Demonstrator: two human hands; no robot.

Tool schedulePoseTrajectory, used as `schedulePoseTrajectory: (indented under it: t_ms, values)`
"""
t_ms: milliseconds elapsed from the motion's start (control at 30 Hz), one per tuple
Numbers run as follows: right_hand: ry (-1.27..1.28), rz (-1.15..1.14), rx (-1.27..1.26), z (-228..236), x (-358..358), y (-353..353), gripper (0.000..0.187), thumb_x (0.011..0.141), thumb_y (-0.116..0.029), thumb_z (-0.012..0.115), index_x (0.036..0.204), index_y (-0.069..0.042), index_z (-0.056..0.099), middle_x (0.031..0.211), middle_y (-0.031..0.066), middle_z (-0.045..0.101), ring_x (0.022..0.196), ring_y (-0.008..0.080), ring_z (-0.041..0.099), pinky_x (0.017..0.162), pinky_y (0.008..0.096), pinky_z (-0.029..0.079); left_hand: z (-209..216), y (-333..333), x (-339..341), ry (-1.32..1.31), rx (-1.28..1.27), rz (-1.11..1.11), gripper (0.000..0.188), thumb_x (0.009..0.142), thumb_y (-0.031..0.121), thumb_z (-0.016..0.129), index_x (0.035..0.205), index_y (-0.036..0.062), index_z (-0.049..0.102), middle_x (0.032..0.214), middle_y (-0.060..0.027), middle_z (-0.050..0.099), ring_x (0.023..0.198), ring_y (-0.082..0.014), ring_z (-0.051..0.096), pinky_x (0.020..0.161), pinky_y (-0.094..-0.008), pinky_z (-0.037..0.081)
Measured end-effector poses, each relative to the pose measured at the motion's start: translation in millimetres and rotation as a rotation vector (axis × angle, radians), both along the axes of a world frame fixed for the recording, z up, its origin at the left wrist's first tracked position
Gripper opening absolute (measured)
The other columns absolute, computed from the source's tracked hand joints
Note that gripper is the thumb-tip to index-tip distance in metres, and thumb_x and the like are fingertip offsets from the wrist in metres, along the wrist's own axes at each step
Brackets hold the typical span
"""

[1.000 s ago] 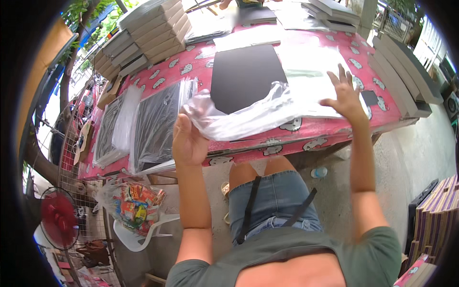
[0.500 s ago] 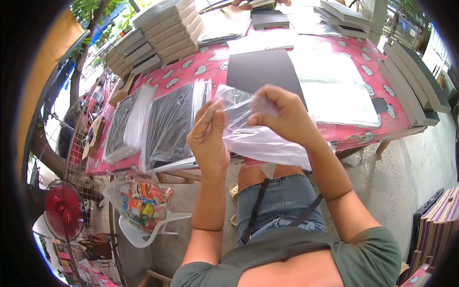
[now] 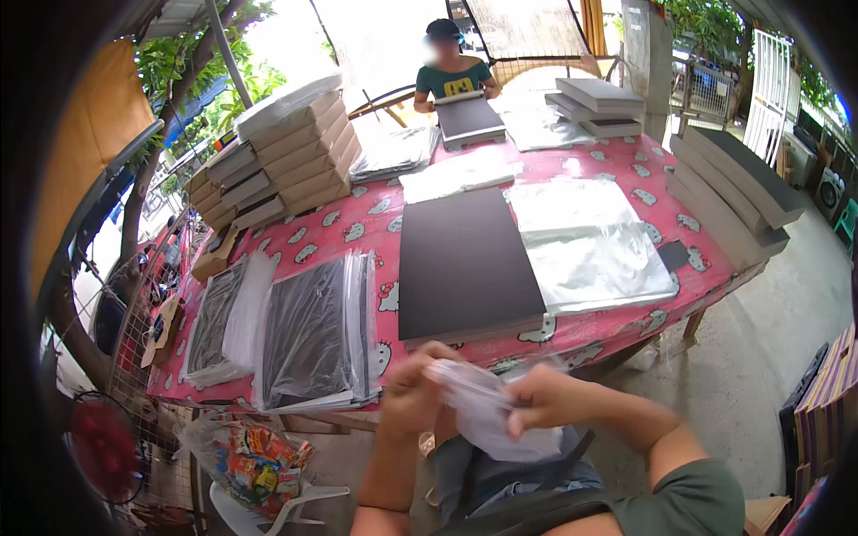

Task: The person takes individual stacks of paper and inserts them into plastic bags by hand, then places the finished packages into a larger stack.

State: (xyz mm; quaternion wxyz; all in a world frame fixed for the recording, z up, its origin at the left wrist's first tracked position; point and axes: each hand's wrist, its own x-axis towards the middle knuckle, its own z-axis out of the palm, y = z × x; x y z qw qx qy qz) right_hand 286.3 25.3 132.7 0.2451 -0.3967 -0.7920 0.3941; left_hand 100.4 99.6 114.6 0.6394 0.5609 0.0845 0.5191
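Observation:
A clear plastic bag (image 3: 478,406) hangs crumpled between my hands, just off the near edge of the table. My left hand (image 3: 413,390) pinches it at its upper left. Against its right side my right hand (image 3: 547,399) is closed, gripping the film between thumb and fingers. Straight ahead lies a thick stack of black sheets (image 3: 469,263). Beside it on the right is a pile of flat clear plastic bags (image 3: 594,259). To the left are black sheets packed in clear plastic (image 3: 308,326), with a second wrapped pile (image 3: 219,313) farther left.
A pink patterned cloth covers the table (image 3: 357,234). Brown paper-wrapped blocks (image 3: 308,147) are piled at the back left, grey board stacks (image 3: 728,192) at the right edge. Across the table a person (image 3: 454,76) handles black sheets. Below left, a white chair (image 3: 277,505) holds a bag of wrappers.
My view has tilted up, showing more of the table and the person opposite. Both hands with the plastic bag now appear lower, over my lap, and the bag is more bunched.

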Motion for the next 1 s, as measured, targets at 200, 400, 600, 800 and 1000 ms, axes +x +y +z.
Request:
schedulePoseTrajectory:
  t_ms: [200,400,600,800,1000]
  values:
    - [1.235,0.098,-0.515,-37,12,-21,0.019,0.077,-0.02,0.063,0.076,-0.001,0.059,0.072,0.0083,0.058,0.064,0.0185,0.057,0.059,0.0304,0.045,-44,24,-50,0.495,0.083,-0.764,0.02,0.078,0.021,0.063,0.078,0.0021,0.058,0.067,-0.0022,0.052,0.06,-0.0114,0.05,0.053,-0.0256,0.04]
    - [0.542,0.369,-0.235,-62,38,-9,0.024,0.074,-0.021,0.064,0.088,-0.001,0.06,0.076,0.0163,0.06,0.073,0.0275,0.061,0.067,0.0375,0.048,-52,0,-73,-0.235,-0.663,-0.257,0.026,0.065,0.015,0.066,0.081,-0.0033,0.058,0.076,-0.0115,0.059,0.069,-0.0212,0.057,0.062,-0.0337,0.046]
    - [0.822,0.122,-0.267,-64,27,-2,0.016,0.076,-0.009,0.061,0.085,0.005,0.058,0.08,0.0125,0.061,0.069,0.0224,0.058,0.069,0.0362,0.048,-44,25,-84,0.626,-0.219,-0.511,0.026,0.068,0.009,0.065,0.088,-0.0053,0.056,0.082,-0.0096,0.06,0.079,-0.0181,0.057,0.065,-0.0309,0.047]
    - [-0.228,0.311,-0.296,-71,26,-7,0.015,0.078,-0.017,0.062,0.072,-0.004,0.057,0.062,0.0078,0.057,0.059,0.017,0.055,0.057,0.0315,0.047,-84,38,-96,-0.193,-0.171,-0.786,0.038,0.077,0.031,0.059,0.097,-0.0011,0.056,0.091,-0.0142,0.06,0.078,-0.0195,0.06,0.071,-0.0317,0.047]
    - [0.282,0.234,-0.08,-110,27,4,0.016,0.077,-0.01,0.062,0.087,0.002,0.063,0.101,0.0103,0.058,0.075,0.022,0.059,0.073,0.0302,0.045,-39,33,-83,-0.235,-0.152,-0.653,0.063,0.077,0.045,0.057,0.119,0.0007,0.041,0.113,-0.0134,0.051,0.101,-0.0252,0.052,0.091,-0.0401,0.038]
